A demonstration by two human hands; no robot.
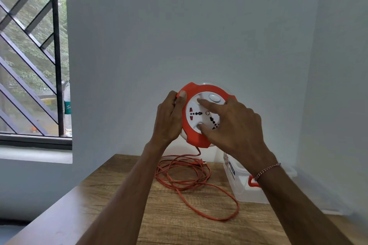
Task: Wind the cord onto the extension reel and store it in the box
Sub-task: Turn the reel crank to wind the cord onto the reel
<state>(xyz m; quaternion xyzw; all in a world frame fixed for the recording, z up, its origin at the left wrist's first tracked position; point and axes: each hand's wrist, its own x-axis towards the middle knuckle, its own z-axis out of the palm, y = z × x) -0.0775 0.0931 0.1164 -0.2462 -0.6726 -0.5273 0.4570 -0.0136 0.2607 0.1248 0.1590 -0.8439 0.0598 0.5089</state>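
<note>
I hold a round extension reel [196, 117], orange-rimmed with a white socket face, upright in the air above the table. My left hand [169, 119] grips its left rim, thumb on the orange edge. My right hand [233, 125] rests on the white face, with the index finger and thumb pressed into two recesses of the centre disc. An orange cord [191, 181] hangs from the reel's bottom and lies in loose loops on the wooden table [111, 195], its plug [200, 162] near the wall. A clear plastic box [243, 187] with an orange latch stands at the right, partly hidden by my right forearm.
A white wall stands right behind the table and a second wall closes the corner on the right. At the left is a barred window, with a plastic bottle [67, 111] on its sill. The table's left edge runs diagonally toward me.
</note>
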